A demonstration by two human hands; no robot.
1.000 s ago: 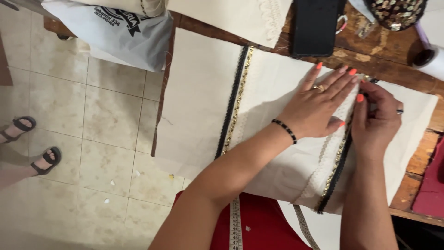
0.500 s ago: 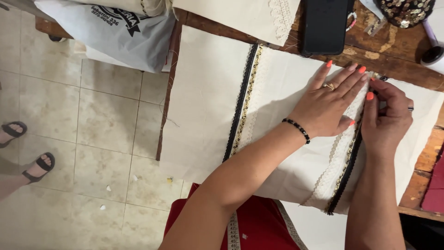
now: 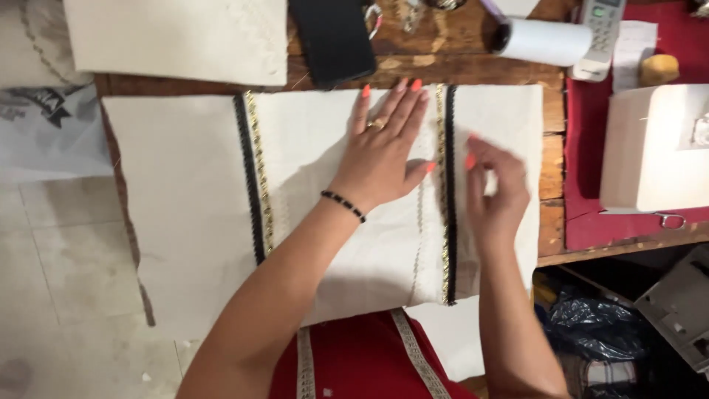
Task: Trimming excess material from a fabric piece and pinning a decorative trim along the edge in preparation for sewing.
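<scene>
Lifted off the cream cloth panel (image 3: pixel 325 185) on the wooden table (image 3: pixel 550 118), her right hand (image 3: pixel 495 196) hovers half-curled, grasping nothing, beside its black-and-gold trim (image 3: pixel 447 192), while her left hand (image 3: pixel 384 151) presses flat, fingers spread.

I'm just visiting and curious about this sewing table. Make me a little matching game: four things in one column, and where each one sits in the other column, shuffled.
Things:
1. left hand
2. right hand
3. black phone
4. white roll

Places:
A. lying dark at the table's far edge, above the cream cloth
B. pressed flat on the cloth between the two trim bands
C. lying on its side beside a grey handset
D. at the black-and-gold trim on the right

Pairs: 1-B, 2-D, 3-A, 4-C
</scene>
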